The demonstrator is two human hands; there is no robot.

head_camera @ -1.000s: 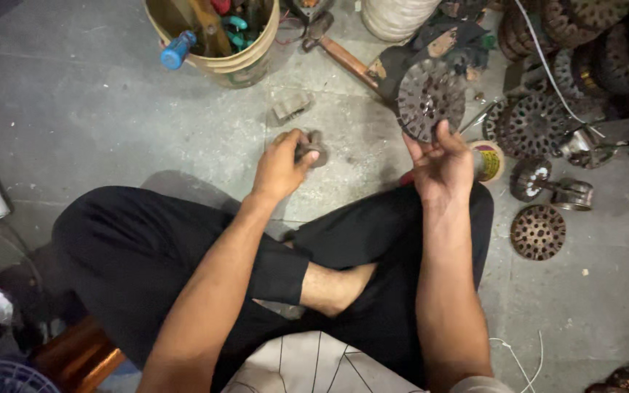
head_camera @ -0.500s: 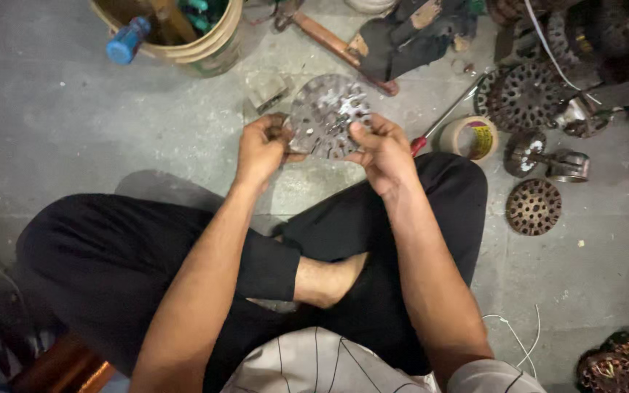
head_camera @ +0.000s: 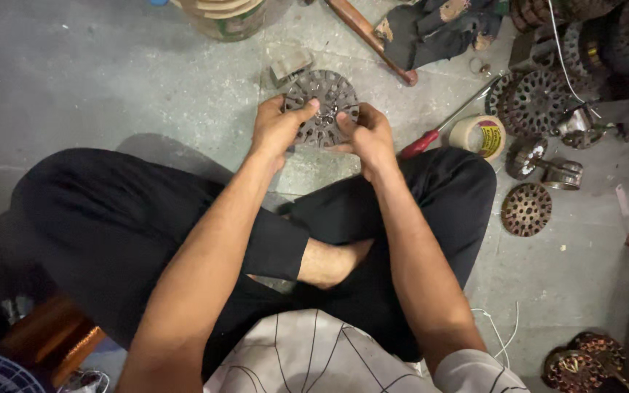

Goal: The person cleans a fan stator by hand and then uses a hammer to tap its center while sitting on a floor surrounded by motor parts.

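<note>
The person is sitting cross-legged on the concrete floor (head_camera: 74, 87) and is holding a round slotted metal disc (head_camera: 323, 106) out in front of the knees, just above the floor. The left hand (head_camera: 277, 129) is gripping the disc's left edge, its fingers (head_camera: 304, 114) curled over the face, while the right hand (head_camera: 368, 135) is clasping the right edge with its thumb pressing near the centre. The disc is lying between the two hands, face tilted up toward the camera, and being round it is showing no long axis; both hands are equally close, each touching it. A small grey block (head_camera: 290, 62) is resting on the floor just beyond the disc. To the right, a red-handled screwdriver (head_camera: 445, 127) is lying near a roll of tape (head_camera: 478, 136), and a smaller slotted disc (head_camera: 526, 209) is sitting beside the right knee. A bucket (head_camera: 227, 16) is standing farther ahead.
</note>
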